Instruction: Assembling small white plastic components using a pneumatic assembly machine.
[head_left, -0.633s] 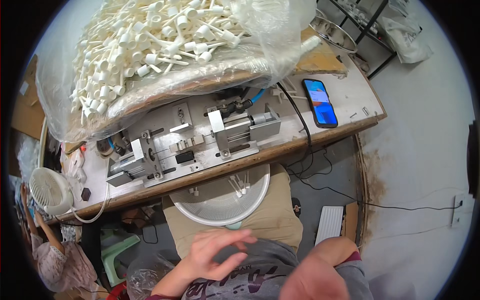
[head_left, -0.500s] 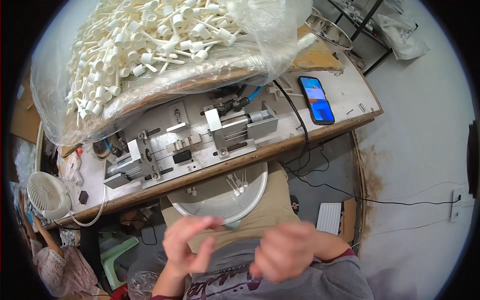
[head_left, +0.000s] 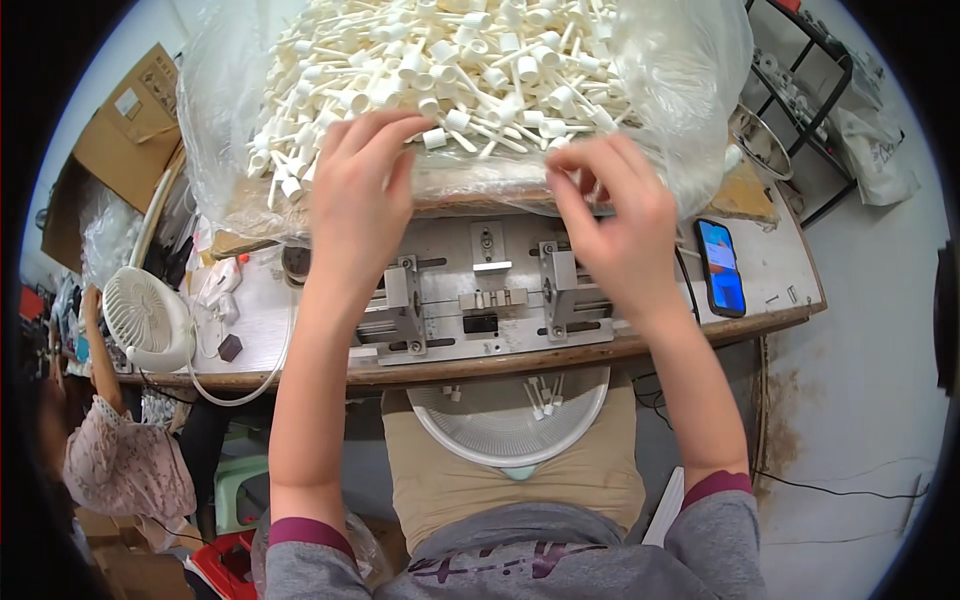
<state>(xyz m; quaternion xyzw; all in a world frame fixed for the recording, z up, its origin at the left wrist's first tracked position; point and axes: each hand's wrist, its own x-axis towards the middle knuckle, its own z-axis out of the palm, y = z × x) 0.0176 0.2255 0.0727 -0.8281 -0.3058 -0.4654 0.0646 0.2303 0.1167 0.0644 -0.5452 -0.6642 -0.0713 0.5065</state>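
A large heap of small white scoop-like plastic pieces [head_left: 440, 70], each a short cup on a thin stem, lies in a clear plastic bag at the bench's far side. My left hand [head_left: 365, 190] is raised at the heap's near left edge, fingers bent and thumb apart. My right hand [head_left: 625, 215] hovers at the near right edge, thumb and fingers curved with a gap between them. I see nothing held in either hand. Below and between my hands sits a metal clamping fixture [head_left: 490, 330], partly covered by my forearms. On my lap rests a light grey basket [head_left: 470, 445] with several white pieces [head_left: 543, 397].
A white fan [head_left: 145, 312] stands at the bench's left. A phone with a lit screen [head_left: 721, 268] lies to the right, near a dark cable [head_left: 690, 285]. Another person [head_left: 125, 460] is at far left. A cardboard box [head_left: 130, 125] and a black rack [head_left: 815, 90] stand beyond.
Both hands have risen from above my lap and reached forward to the heap. The view has shifted left and farther forward. The pieces in the basket look the same.
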